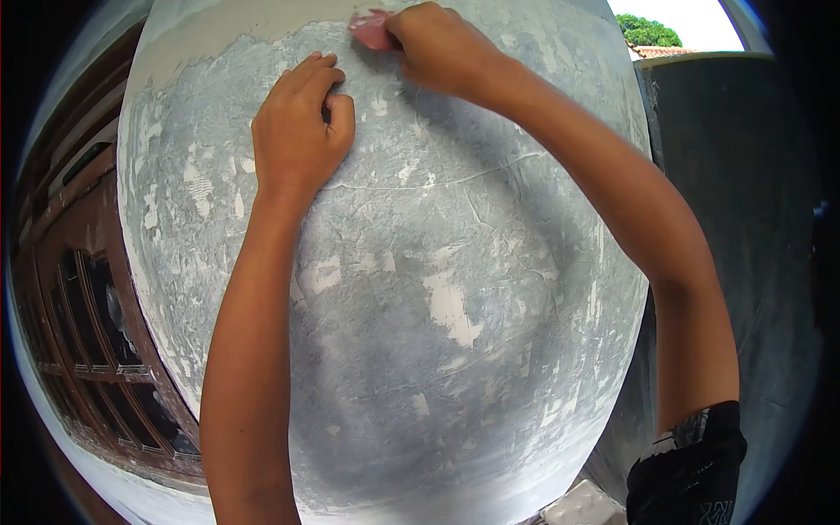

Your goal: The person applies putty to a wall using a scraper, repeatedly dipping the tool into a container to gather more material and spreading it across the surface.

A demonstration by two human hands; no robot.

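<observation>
A patchy grey wall with flaked white spots fills the middle of the view. At its top, my right hand is closed around a flat pink scraper, which lies against the wall and has whitish smears on it. The scraper sits near the border between the grey surface and a smoother beige band. Lower and to the left, my left hand rests on the wall with fingers loosely bent and thumb apart, holding nothing.
A brown wooden door or shutter with dark panes stands left of the wall. On the right is a dark panel, with a green tree beyond its top. A pale object lies at the bottom right.
</observation>
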